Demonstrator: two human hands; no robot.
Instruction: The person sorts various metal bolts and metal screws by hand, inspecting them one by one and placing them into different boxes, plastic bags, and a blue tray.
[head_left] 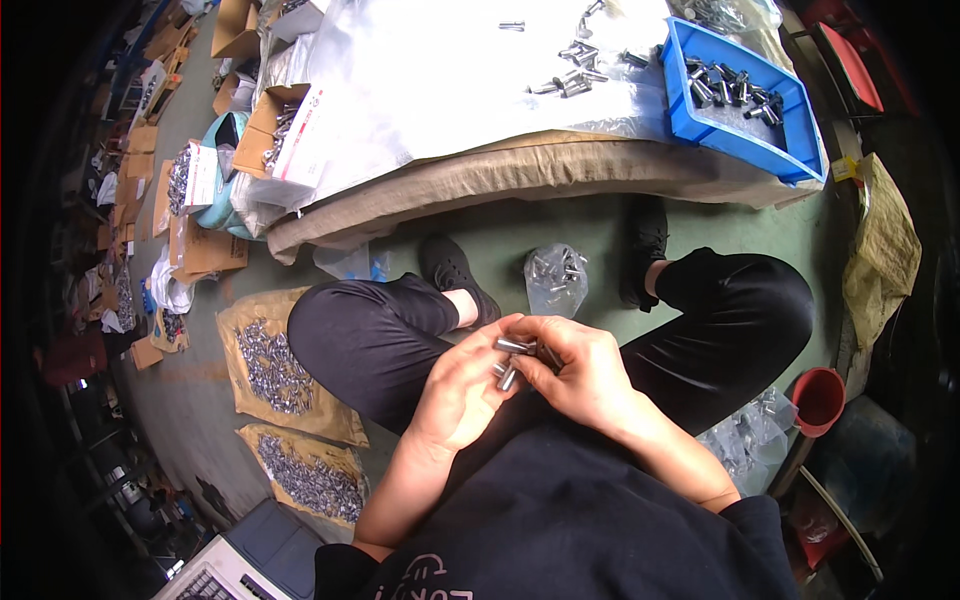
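Over my lap, my left hand and my right hand meet with fingertips nearly touching. Between them are several short, shiny metal cylinders. The left hand is cupped, its fingers curled against the pieces. My right hand's thumb and fingers close round some of them; its fingers partly hide these. On the table ahead, a loose group of similar metal cylinders lies on white sheeting. A blue plastic bin at the table's right end holds more such parts.
A clear bag of metal parts stands on the floor between my feet. To the left, small metal parts cover two brown sheets. Cardboard boxes stand at the table's left end. A red bucket is at right.
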